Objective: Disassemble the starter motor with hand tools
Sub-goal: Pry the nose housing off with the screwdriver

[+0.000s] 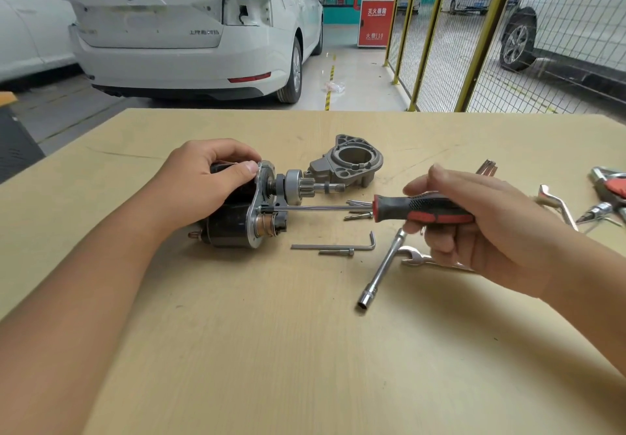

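Undoing a plate screw: right hand (474, 228) grips screwdriver (423, 209), tip at the screw; left hand (203, 184) clamps starter motor (244, 218) mid-worktop (271, 350). Next: keep tip seated, turn without slipping.

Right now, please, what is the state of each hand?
Left hand: closed, gripping the starter motor.
Right hand: closed, holding the screwdriver, its tip against the motor.

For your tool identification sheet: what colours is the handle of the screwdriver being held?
Black with red inserts on the screwdriver handle, seen best in the head view.
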Available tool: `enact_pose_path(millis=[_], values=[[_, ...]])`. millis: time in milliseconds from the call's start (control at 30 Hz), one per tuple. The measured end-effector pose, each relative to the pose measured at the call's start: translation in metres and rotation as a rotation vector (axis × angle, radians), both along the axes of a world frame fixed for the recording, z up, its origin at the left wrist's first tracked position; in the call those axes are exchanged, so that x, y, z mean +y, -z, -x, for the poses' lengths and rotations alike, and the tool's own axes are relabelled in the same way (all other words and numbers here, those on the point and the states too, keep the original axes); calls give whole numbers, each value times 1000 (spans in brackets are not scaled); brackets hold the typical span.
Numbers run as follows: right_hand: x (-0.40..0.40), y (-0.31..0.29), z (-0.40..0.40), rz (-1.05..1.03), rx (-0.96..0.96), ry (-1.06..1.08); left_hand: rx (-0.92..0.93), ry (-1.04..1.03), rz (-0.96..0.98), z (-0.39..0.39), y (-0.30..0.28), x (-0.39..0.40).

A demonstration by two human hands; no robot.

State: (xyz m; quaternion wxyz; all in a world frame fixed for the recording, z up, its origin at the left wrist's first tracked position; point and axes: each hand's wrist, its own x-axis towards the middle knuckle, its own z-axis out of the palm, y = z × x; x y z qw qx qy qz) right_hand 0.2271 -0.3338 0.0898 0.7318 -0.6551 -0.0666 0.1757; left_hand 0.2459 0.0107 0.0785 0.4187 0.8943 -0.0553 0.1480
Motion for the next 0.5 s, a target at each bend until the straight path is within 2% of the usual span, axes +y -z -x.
enact_pose_path(millis=[100, 300, 400, 500], values=[[0, -1, 0, 23, -3, 24, -8, -2, -6, 0, 0, 0], [-5, 2, -4, -103, -70, 3, -11, -2, -11, 0, 0, 0], [-1, 2, -2, -53, -2, -21, -11, -6, -4, -1, 1, 0], [1, 2, -2, 10, 78, 46, -8, -2, -4, 0, 0, 0]])
